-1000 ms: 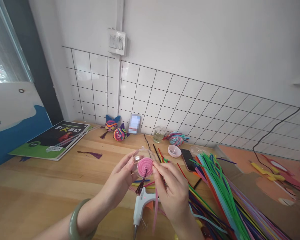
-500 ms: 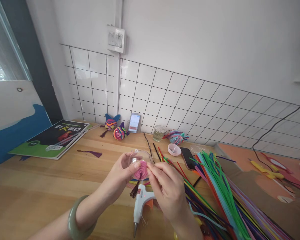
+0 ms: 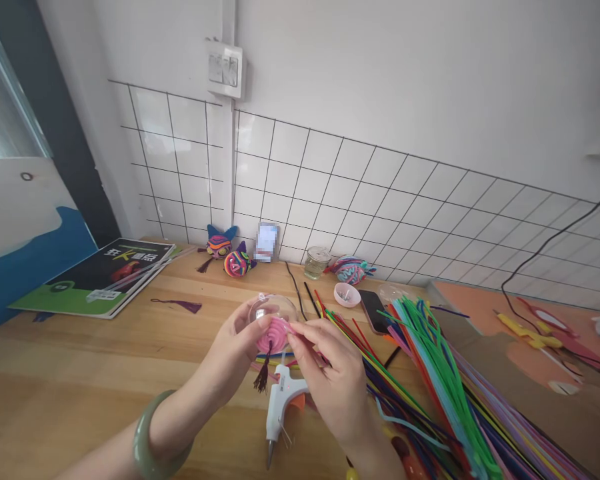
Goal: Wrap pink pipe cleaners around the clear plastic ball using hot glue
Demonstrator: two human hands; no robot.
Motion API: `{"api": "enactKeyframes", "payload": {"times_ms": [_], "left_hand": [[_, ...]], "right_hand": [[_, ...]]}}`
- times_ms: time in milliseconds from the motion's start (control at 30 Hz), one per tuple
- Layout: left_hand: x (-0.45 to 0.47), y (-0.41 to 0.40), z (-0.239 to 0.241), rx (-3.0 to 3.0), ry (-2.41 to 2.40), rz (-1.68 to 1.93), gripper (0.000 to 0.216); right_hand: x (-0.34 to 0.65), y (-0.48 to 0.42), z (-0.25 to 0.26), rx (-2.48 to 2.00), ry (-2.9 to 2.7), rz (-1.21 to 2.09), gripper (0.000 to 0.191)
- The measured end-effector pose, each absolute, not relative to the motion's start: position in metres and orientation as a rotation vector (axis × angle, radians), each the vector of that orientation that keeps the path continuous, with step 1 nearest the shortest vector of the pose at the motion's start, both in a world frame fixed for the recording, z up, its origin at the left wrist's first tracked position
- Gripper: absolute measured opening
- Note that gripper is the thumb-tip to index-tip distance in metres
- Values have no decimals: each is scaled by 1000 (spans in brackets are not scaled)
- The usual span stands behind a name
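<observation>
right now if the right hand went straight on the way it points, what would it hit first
The pink coil, which the right hand seems to pinch; exact depth is unclear.

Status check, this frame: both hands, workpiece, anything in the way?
Left hand holding clear plastic shell; right hand pinching pink coil. Dark tassel hanging from coil. White glue gun lying close below.

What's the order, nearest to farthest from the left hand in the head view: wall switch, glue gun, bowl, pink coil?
From the left hand:
1. Pink coil: at its thumb.
2. Glue gun: just below, slightly right.
3. Bowl: farther right, beyond both hands.
4. Wall switch: far above.
</observation>
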State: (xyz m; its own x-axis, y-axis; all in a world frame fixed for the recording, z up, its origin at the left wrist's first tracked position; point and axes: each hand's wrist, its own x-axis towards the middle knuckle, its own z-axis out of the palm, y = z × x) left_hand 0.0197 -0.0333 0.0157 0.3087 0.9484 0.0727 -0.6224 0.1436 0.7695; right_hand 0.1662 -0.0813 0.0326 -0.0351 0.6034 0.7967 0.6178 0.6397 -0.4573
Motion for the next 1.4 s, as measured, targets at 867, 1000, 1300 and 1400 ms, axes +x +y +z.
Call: {"api": "enactKeyframes", "payload": {"times_ms": [867, 1000, 1300, 1400], "left_hand": [[19, -34, 21, 832, 559, 1186, 37], [18, -32, 21, 805, 576, 1163, 38], [15, -34, 21, 682, 559, 1103, 61], [14, -35, 21, 684, 522, 1072, 60]], "right_hand": [[170, -81, 31, -1023, -1767, -148, 24], [170, -80, 29, -1028, -1764, -168, 27], [170, -79, 28, -1074, -1799, -170, 26], [171, -79, 29, -1076, -1820, -170, 26]]}}
